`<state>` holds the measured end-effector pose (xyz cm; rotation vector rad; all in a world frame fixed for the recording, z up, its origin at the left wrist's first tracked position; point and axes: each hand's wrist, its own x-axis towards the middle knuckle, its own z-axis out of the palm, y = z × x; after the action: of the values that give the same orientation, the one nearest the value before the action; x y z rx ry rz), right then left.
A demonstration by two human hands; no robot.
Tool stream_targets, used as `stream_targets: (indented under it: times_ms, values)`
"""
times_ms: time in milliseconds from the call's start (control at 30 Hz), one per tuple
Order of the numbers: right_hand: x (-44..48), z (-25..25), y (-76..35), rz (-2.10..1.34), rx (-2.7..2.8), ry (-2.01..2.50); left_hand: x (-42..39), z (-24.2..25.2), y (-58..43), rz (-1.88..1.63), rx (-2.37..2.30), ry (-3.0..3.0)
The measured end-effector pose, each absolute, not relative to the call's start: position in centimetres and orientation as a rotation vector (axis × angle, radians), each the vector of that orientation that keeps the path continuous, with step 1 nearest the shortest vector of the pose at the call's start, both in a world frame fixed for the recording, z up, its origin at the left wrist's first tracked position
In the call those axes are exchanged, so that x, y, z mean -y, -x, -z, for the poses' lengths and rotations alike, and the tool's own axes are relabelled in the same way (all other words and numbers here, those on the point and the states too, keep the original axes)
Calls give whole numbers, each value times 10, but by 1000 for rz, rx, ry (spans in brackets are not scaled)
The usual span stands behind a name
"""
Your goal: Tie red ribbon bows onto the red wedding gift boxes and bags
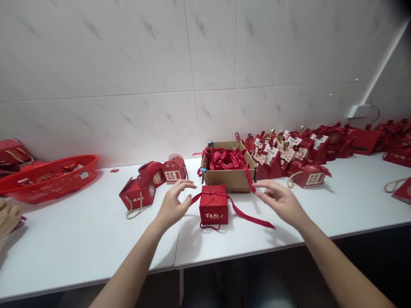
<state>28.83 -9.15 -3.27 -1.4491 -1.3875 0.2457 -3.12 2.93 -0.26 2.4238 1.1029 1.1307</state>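
Observation:
A small red gift box (214, 209) with gold lettering stands on the white table, its rope handle hanging in front. Red ribbon (248, 217) is tied across its top; one tail trails right, the other runs left towards my left hand (173, 204). That hand is left of the box, thumb and fingers apart, the thumb tip beside the ribbon. To the box's right, my right hand (279, 200) has its fingers stretched out, tips beside a ribbon end hanging from a cardboard box (224, 177). Whether either hand touches ribbon is unclear.
Several red gift boxes (138, 194) stand at left, near a red plastic basin (48, 188). Behind right are many red bags (272, 160) and a bow-tied box (310, 175). Part of another person's hand (8, 218) shows at the far left. A tiled wall rises behind the table.

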Motion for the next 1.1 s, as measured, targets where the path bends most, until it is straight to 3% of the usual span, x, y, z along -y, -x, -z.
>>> stream_targets:
  times_ms: [167, 467, 767, 1100]
  values:
    - [46, 26, -240, -888, 1524, 1353, -16, -1, -23, -960, -792, -2536]
    - [15, 41, -262, -1334, 1568, 1272, -9, 10, -43, -797, -783, -2641]
    - [20, 14, -259, -1360, 1363, 968, -10, 8, -44, -804, -795, -2525]
    - [12, 10, -232, -1181, 1379, 1007, -26, -15, -62, -1134, -995, -2067]
